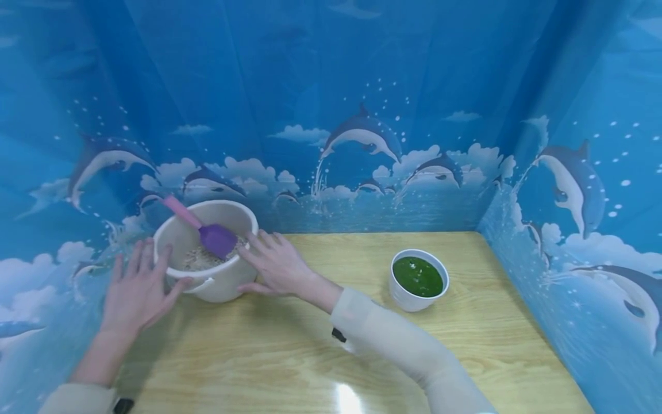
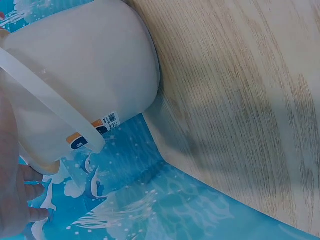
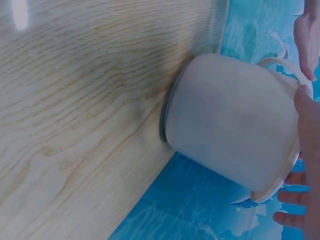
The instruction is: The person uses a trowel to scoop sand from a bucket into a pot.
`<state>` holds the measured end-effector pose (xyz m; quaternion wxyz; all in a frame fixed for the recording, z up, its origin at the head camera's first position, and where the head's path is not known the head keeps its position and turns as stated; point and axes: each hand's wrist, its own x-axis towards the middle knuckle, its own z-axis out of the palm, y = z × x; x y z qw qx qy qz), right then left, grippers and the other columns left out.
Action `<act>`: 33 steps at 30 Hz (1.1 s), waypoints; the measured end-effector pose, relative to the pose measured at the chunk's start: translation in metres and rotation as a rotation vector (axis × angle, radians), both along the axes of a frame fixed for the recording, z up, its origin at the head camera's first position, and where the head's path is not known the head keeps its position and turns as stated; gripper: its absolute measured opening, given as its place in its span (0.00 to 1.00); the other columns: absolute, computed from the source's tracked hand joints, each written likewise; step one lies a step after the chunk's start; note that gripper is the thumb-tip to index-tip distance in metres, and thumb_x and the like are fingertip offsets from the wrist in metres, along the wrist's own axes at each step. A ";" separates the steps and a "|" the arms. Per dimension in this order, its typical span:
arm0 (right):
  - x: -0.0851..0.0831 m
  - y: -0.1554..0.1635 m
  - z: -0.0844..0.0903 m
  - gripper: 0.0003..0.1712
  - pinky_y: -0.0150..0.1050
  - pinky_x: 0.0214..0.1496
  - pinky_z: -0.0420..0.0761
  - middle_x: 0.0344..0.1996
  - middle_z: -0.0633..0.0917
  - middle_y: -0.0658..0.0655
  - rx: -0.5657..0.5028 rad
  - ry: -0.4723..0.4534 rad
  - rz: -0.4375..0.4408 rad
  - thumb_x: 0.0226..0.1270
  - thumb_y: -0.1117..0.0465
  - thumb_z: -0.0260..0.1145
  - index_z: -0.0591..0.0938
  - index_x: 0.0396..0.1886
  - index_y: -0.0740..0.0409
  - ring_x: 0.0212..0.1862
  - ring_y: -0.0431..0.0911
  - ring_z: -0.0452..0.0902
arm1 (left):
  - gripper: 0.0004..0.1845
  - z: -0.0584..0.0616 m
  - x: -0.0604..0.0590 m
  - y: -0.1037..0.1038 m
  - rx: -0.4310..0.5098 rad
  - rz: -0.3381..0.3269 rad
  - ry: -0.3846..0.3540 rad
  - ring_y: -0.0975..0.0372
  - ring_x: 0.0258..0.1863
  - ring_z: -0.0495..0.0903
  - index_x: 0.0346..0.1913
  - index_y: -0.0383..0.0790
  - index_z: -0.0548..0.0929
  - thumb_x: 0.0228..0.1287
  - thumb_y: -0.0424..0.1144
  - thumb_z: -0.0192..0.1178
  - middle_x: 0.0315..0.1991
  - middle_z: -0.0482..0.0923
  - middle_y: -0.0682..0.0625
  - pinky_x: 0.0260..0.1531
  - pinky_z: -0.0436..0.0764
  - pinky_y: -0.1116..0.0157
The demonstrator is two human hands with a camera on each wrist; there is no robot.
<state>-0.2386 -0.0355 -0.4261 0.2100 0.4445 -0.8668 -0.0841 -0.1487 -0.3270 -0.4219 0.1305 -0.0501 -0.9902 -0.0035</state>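
Hands are laid with straightened fingers on either side of the cream plastic bucket (image 1: 207, 253): left hand (image 1: 137, 290), right hand (image 1: 276, 264). It stands at the wooden table's (image 1: 362, 345) far left corner; an uneven push could tip it, spilling its grainy contents and purple spatula (image 1: 207, 230).

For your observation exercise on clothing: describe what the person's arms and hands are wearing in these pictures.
Both hands are bare: no gloves, rings or watch show on the left hand or the right hand. Each arm wears a long, pale cream sleeve ending just above the wrist. A small black piece shows at each cuff; what it is cannot be told.
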 end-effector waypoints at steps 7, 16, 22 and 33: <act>0.005 0.008 0.000 0.54 0.48 0.73 0.77 0.78 0.70 0.57 -0.020 -0.013 0.005 0.64 0.15 0.51 0.69 0.78 0.44 0.76 0.52 0.70 | 0.47 -0.002 0.001 0.005 0.008 -0.010 0.014 0.29 0.81 0.50 0.81 0.32 0.58 0.77 0.68 0.48 0.81 0.46 0.23 0.78 0.42 0.29; 0.009 0.018 -0.002 0.54 0.49 0.75 0.76 0.78 0.70 0.59 -0.030 0.000 0.009 0.65 0.15 0.51 0.68 0.78 0.45 0.76 0.53 0.70 | 0.48 -0.004 0.003 0.013 0.002 -0.024 0.048 0.29 0.80 0.52 0.81 0.32 0.60 0.76 0.68 0.50 0.81 0.48 0.23 0.78 0.44 0.30; 0.014 0.026 -0.004 0.54 0.49 0.75 0.77 0.78 0.71 0.60 -0.034 0.010 0.005 0.64 0.14 0.50 0.68 0.77 0.45 0.77 0.55 0.71 | 0.47 -0.006 0.005 0.019 0.023 -0.033 0.051 0.29 0.80 0.53 0.81 0.32 0.60 0.76 0.67 0.51 0.81 0.48 0.24 0.77 0.47 0.29; 0.020 0.041 -0.007 0.54 0.52 0.75 0.76 0.80 0.69 0.60 -0.054 -0.014 -0.010 0.66 0.16 0.51 0.67 0.77 0.47 0.77 0.55 0.71 | 0.47 -0.007 0.005 0.033 0.057 -0.050 0.047 0.29 0.80 0.53 0.80 0.33 0.61 0.76 0.67 0.51 0.81 0.50 0.23 0.76 0.49 0.28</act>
